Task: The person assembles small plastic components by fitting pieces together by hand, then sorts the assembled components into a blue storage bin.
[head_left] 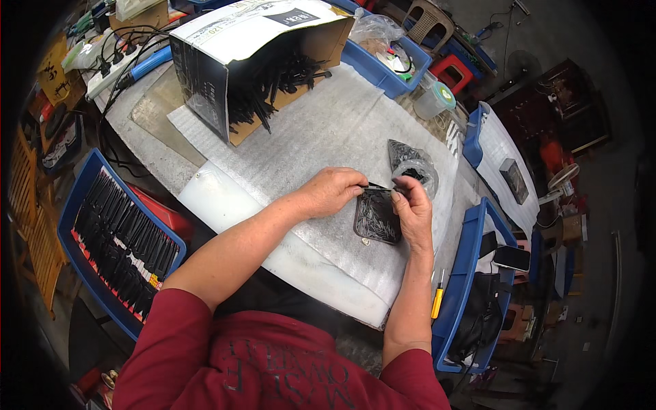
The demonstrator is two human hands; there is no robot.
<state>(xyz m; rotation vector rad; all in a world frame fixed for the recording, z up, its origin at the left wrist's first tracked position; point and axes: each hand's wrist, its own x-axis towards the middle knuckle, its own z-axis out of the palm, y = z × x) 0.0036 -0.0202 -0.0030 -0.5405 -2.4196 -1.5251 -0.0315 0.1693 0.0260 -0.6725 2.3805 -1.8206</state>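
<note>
Over the table, my left hand pinches one end of a thin black stick-like part. The fingers of my right hand are closed at its other end. Exactly what kind of part it is cannot be made out. Just below it lies a dark shallow tray of small, thin, silvery metal pieces. Beyond my right hand is a clear plastic bag with small dark pieces in it. An open cardboard box on its side holds many long black parts.
Pale foam sheeting covers the table. A blue crate of black packaged items stands left. At right, another blue crate holds black items, beside a yellow-handled screwdriver. A power strip and cables lie far left.
</note>
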